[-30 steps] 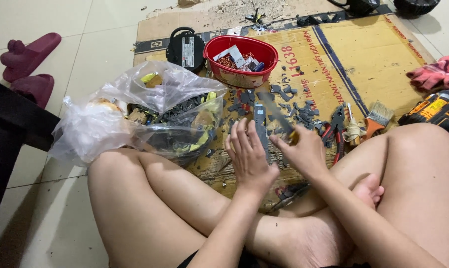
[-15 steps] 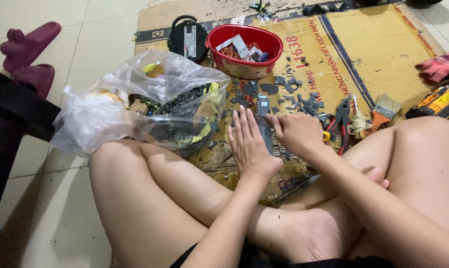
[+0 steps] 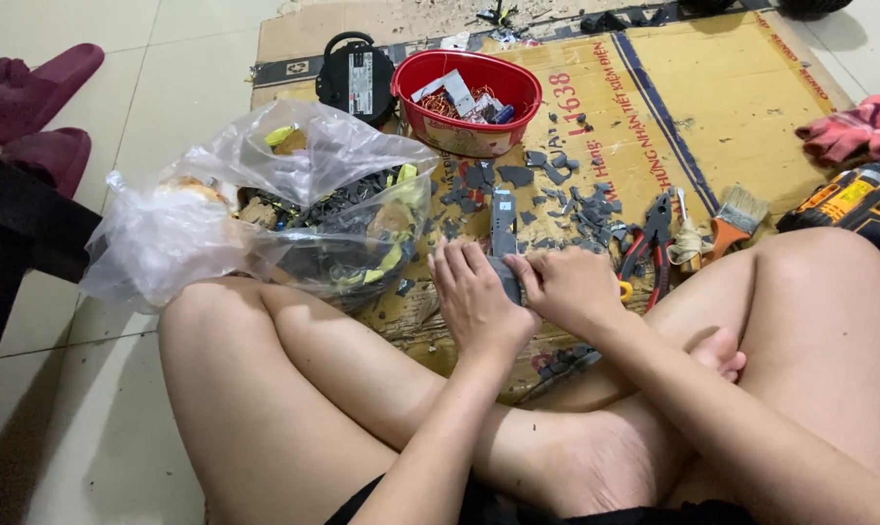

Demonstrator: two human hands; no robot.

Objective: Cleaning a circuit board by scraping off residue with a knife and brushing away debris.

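Both hands, left hand (image 3: 474,301) and right hand (image 3: 568,289), grip closed on grey strip (image 3: 503,231); long axis points away toward red bowl (image 3: 467,136) holding scraps. Clear bag (image 3: 265,219) holds dark fragments.

The lower end of the narrow grey metal piece (image 3: 503,228) is hidden between the left hand (image 3: 477,303) and right hand (image 3: 568,288); the yellow-black power tool (image 3: 853,206) is cut off by the right edge.
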